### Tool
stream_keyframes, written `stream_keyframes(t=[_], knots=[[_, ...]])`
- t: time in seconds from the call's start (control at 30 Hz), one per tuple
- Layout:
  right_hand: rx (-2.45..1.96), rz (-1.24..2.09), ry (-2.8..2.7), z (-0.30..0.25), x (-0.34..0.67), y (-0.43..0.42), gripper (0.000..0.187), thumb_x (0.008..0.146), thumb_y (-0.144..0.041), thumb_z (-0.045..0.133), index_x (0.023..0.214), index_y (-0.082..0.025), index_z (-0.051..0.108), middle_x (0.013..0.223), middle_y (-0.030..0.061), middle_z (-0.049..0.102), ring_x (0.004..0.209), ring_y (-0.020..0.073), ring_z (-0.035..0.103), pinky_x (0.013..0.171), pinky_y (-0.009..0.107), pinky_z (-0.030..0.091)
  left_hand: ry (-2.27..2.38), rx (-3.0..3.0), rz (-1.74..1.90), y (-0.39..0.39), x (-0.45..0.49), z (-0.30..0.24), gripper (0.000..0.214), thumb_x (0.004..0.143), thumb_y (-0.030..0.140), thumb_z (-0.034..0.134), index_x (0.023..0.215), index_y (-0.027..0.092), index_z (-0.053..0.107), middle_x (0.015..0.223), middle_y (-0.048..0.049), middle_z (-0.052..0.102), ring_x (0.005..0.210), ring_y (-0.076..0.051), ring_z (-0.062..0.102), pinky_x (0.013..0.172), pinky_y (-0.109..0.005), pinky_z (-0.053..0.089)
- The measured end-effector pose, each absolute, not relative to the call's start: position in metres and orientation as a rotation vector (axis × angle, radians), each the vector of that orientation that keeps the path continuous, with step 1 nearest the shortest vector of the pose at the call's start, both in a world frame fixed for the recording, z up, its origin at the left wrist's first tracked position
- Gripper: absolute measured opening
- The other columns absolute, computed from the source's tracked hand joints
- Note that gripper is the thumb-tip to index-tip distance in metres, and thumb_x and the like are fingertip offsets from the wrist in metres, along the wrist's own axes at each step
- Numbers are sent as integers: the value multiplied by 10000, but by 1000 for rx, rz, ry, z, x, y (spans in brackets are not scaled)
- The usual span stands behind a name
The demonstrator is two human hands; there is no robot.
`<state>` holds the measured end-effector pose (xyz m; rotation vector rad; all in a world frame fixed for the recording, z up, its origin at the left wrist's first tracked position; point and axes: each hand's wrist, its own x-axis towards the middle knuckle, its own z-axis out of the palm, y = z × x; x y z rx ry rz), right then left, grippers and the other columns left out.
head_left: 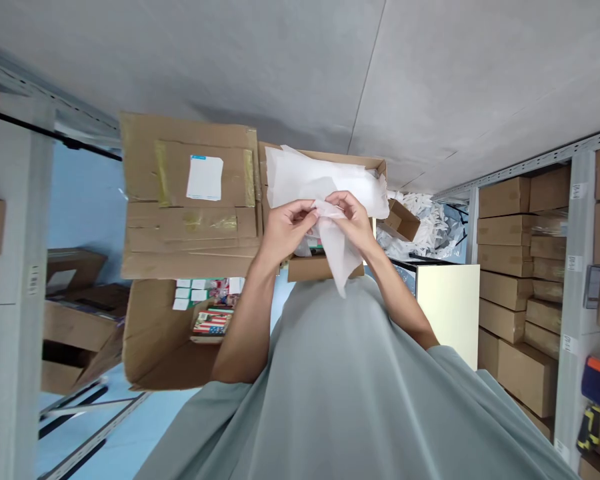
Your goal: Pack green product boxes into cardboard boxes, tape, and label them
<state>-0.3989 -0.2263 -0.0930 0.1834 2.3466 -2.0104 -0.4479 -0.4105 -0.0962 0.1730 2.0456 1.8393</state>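
Both hands pinch a thin white sheet of packing paper in front of my chest, its lower end hanging down in a point. My left hand grips it from the left with thumb and fingertips. From the right, my right hand pinches the same sheet close by. Behind the hands stands an open cardboard box, with more white sheets spread over its far side. Part of the box's contents shows below the paper, too covered to make out.
To the left are flattened cardboard with a white label and an open carton holding small boxes and a flag-patterned item. Shredded white paper lies to the right. Shelves of stacked cartons stand at the far right.
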Motion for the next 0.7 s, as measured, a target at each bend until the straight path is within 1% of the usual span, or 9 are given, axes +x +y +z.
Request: stream_keyframes(t=[0.1, 0.17, 0.2, 0.27, 0.33, 0.4, 0.47, 0.57, 0.7], knots=[[18, -1982, 2306, -82, -379, -222, 313, 1041, -461, 749, 1247, -225, 743, 1491, 144, 695, 1317, 263, 699, 1050, 371, 620, 2108, 121, 1848, -412, -445, -100, 351, 877, 548, 864, 941, 205, 816, 981, -51, 801, 924, -222, 747, 778, -302, 615], [-56, -1921, 2386, -79, -368, -216, 238, 1044, -430, 748, 1170, -229, 760, 1598, 157, 633, 1315, 261, 694, 1044, 383, 615, 2047, 83, 1868, -411, -441, -102, 380, 840, 571, 886, 889, 204, 797, 1020, -61, 811, 962, -227, 753, 794, -300, 613], [-67, -1886, 2439, -80, -363, -214, 205, 1047, -419, 744, 1116, -227, 758, 1578, 156, 645, 1266, 251, 703, 1033, 385, 611, 1986, 59, 1878, -410, -438, -104, 403, 822, 581, 901, 889, 199, 794, 1011, -65, 814, 951, -228, 754, 797, -305, 613], [-39, -1835, 2497, -86, -357, -210, 196, 1046, -420, 751, 1056, -226, 730, 1368, 127, 735, 1098, 223, 717, 989, 376, 604, 1864, 4, 1900, -405, -430, -107, 452, 783, 580, 939, 965, 189, 802, 939, -58, 808, 873, -216, 748, 783, -311, 610], [19, -1853, 2456, -96, -354, -209, 252, 1029, -446, 781, 1132, -229, 706, 1097, 52, 757, 950, 200, 702, 921, 348, 593, 1805, -24, 1915, -400, -421, -109, 508, 758, 558, 966, 1063, 185, 806, 893, -44, 798, 810, -201, 739, 761, -307, 602], [76, -1911, 2360, -106, -352, -210, 367, 1016, -483, 796, 1252, -225, 682, 963, -3, 726, 884, 189, 690, 862, 318, 577, 1832, 4, 1902, -397, -413, -110, 494, 783, 565, 950, 1061, 181, 810, 914, -54, 803, 822, -208, 744, 759, -310, 603], [122, -1960, 2276, -115, -349, -210, 400, 1022, -527, 781, 1251, -214, 685, 943, -9, 714, 865, 185, 683, 825, 300, 562, 1903, 74, 1875, -395, -405, -110, 460, 810, 596, 927, 980, 182, 822, 1028, -92, 824, 946, -246, 772, 810, -331, 623], [207, -1933, 2311, -121, -343, -209, 365, 1020, -558, 787, 1097, -208, 720, 960, 9, 693, 854, 177, 646, 802, 291, 546, 1887, 125, 1865, -397, -394, -111, 478, 767, 611, 965, 984, 197, 864, 1189, -128, 838, 1115, -299, 783, 929, -388, 647], [185, -1749, 2541, -117, -332, -206, 255, 1054, -468, 776, 1101, -217, 773, 1084, 49, 681, 950, 195, 628, 876, 309, 554, 1767, -28, 1890, -401, -381, -122, 537, 670, 574, 1035, 1025, 190, 912, 1086, -135, 862, 1025, -315, 806, 917, -427, 656]])
